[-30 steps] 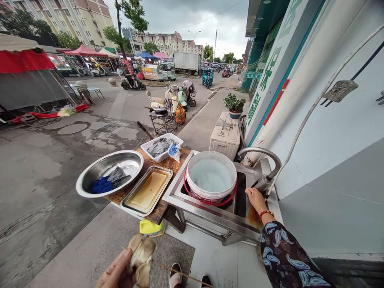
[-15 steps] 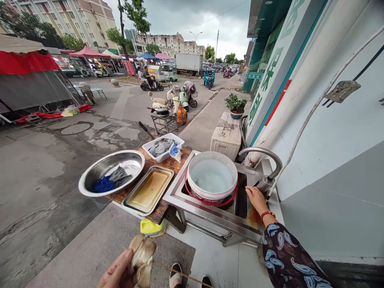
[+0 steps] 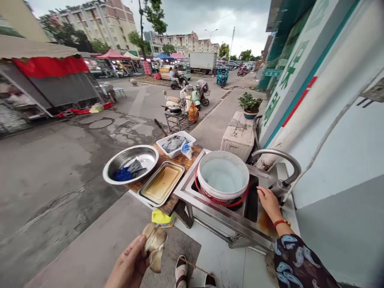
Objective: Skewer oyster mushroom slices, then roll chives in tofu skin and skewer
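Observation:
My left hand (image 3: 132,256), closed, pinches a clump of pale brown oyster mushrooms (image 3: 156,246) on a thin wooden skewer (image 3: 196,267), whose bare end points to the lower right, above my shoes. My right hand (image 3: 268,203), with a red bead bracelet at the wrist, is over the right side of the metal sink (image 3: 207,218), beside the base of the faucet (image 3: 283,186). Its fingers are bent and close together; whatever lies under them is hidden. In the sink stands a white bucket (image 3: 223,172) with a red handle, holding what looks like clear water.
Left of the sink, a wooden table (image 3: 178,160) carries a steel basin (image 3: 109,174) with blue and grey cloths, a metal tray (image 3: 181,170) of brownish liquid, and a white tub (image 3: 192,140) with grey contents. A yellow object (image 3: 162,218) is below. Scooters (image 3: 195,96) stand in the street beyond.
The view has turned left, so the scene sits further right. My left hand with the mushroom skewer has risen slightly in view. My right hand stays beside the faucet.

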### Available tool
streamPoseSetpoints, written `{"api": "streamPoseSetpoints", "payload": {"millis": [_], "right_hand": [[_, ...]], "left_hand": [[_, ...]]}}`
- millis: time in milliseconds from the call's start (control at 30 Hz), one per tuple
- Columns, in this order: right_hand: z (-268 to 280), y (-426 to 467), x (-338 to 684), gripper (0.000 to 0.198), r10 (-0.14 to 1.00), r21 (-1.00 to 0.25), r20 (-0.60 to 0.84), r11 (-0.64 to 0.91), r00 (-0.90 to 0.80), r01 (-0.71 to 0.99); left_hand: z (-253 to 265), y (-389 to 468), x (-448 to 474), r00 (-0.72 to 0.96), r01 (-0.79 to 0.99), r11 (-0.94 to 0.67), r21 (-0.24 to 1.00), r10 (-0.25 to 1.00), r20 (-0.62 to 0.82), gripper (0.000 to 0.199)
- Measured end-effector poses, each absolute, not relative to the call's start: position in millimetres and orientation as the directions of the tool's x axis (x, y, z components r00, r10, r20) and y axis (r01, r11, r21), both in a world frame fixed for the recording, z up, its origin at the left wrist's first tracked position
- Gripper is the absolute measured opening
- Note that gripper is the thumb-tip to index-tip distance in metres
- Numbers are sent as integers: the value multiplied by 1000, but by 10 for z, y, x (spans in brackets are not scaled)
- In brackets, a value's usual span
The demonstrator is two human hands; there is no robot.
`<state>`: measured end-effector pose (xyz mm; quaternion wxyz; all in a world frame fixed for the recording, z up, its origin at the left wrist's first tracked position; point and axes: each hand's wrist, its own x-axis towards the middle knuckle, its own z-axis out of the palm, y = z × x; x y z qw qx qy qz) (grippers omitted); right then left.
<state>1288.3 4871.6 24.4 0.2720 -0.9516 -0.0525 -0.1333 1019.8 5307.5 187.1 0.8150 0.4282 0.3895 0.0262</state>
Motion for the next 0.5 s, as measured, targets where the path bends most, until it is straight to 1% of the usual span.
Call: {"api": "streamPoseSetpoints", "payload": {"millis": [100, 233, 300, 400, 500], "right_hand": [[407, 48845, 12740, 45, 6, -558, 333, -804, 943, 202], [751, 49097, 12487, 46, 37, -609, 387, -740, 921, 286], [975, 49243, 12337, 43, 77, -633, 431, -684, 899, 362], [1302, 49528, 12046, 41, 181, -636, 487, -597, 854, 489], [1513, 49966, 11687, 33, 290, -586, 559, -525, 777, 617]], "left_hand": [[1926, 53018, 10098, 695, 236, 631, 739, 422, -582, 40], [1992, 52927, 9922, 703, 172, 630, 757, 460, -542, 37], [2016, 52896, 9836, 712, 161, 627, 762, 461, -530, 37], [2046, 52876, 9693, 703, 122, 629, 768, 492, -514, 38], [2057, 52853, 9531, 705, 73, 614, 786, 526, -476, 39]]}}
